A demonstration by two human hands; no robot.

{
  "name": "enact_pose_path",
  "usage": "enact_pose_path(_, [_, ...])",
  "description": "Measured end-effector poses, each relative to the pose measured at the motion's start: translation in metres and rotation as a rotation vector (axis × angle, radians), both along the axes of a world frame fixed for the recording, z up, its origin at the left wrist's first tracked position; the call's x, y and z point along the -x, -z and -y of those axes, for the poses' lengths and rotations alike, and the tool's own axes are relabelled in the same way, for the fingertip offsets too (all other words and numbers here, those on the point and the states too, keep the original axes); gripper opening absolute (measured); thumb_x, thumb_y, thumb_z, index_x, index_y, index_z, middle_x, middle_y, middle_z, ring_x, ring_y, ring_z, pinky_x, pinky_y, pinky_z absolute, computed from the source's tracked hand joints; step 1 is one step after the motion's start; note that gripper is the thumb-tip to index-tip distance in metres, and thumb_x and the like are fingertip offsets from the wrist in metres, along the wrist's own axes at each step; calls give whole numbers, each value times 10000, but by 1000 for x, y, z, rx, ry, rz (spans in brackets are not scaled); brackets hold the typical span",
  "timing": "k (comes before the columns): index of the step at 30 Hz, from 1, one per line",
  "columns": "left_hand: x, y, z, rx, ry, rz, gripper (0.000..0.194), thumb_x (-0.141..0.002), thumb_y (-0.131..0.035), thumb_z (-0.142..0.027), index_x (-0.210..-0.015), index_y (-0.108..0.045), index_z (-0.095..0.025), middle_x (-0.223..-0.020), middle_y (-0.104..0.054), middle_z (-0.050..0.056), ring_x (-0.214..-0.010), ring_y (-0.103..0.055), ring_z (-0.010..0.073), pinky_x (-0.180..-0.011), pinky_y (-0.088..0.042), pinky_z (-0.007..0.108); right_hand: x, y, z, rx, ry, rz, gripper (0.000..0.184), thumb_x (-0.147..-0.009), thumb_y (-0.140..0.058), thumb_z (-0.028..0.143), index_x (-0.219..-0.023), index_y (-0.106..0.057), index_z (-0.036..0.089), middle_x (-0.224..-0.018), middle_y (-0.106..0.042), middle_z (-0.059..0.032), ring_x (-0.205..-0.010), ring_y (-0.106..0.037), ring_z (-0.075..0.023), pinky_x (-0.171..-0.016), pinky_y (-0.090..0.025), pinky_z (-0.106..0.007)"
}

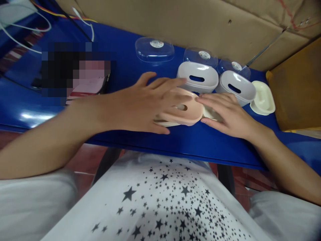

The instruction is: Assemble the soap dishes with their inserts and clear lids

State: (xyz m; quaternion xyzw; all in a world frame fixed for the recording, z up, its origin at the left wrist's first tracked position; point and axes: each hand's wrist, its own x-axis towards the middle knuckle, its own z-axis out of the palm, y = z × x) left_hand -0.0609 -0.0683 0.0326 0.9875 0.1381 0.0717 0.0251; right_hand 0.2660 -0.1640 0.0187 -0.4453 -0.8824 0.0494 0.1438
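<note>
A peach oval soap dish with a slot in its floor sits near the table's front edge. Spread over its left side is my left hand, fingers apart and gripping nothing. A cream piece shows under the dish's left end. At the right end, my right hand has its thumb and fingers around a cream dish, mostly covered by the hand; its fingertips reach the peach rim. Just behind stand two pale grey slotted soap dishes, one left and one right.
Clear lids and a third lid lie at the back of the blue table. A cream tray lies beside a brown box. Cardboard borders the back. Cables lie at left.
</note>
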Motion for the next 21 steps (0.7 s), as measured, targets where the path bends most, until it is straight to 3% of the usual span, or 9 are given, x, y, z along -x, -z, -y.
enact_pose_path(2, [15, -4, -8, 88, -42, -61, 979, -996, -724, -484, -1760, -123, -368, -1859, -82, 127, -1639, -318, 426, -1265, -352, 662, 0, 1, 0, -2, -6, 3, 607, -1081, -585, 541, -1649, -491, 347, -1589, -649, -98, -1424, -638, -378, -1147, -466, -581])
enact_pose_path(6, [19, -5, -14, 194, 56, -7, 864, -1037, -644, -367, -1753, -160, -375, -1815, -259, 84, -1611, -390, 289, -1247, -437, 472, 0, 1, 0, -21, -15, -2, 597, -1083, -589, 526, -1639, -503, 326, -1564, -670, -102, -1401, -654, -374, -1142, -455, -570])
enact_pose_path(12, [1, -6, -12, 225, 75, 60, 674, -1086, -535, -316, -1707, -278, -358, -1788, -320, 39, -1596, -410, 227, -1285, -419, 472, -3, -2, 0, -28, -7, -6, 658, -1057, -602, 604, -1647, -490, 336, -1574, -661, -106, -1415, -640, -388, -1151, -447, -578])
enact_pose_path(17, [-1, -2, -13, 196, 46, 9, 626, -1091, -530, -443, -1685, -352, -361, -1770, -358, 14, -1587, -448, 268, -1270, -448, 451, -4, -2, 1, -43, -12, -4, 600, -1093, -577, 493, -1657, -473, 318, -1626, -614, -110, -1461, -609, -376, -1170, -437, -569])
enact_pose_path(21, [-3, 2, -10, 85, -34, -54, 633, -1052, -640, -486, -1641, -439, -373, -1765, -377, 60, -1508, -547, 366, -1219, -477, 560, -6, 0, 1, -64, -31, 11, 552, -1080, -616, 482, -1600, -550, 309, -1631, -605, -125, -1458, -614, -379, -1181, -435, -571])
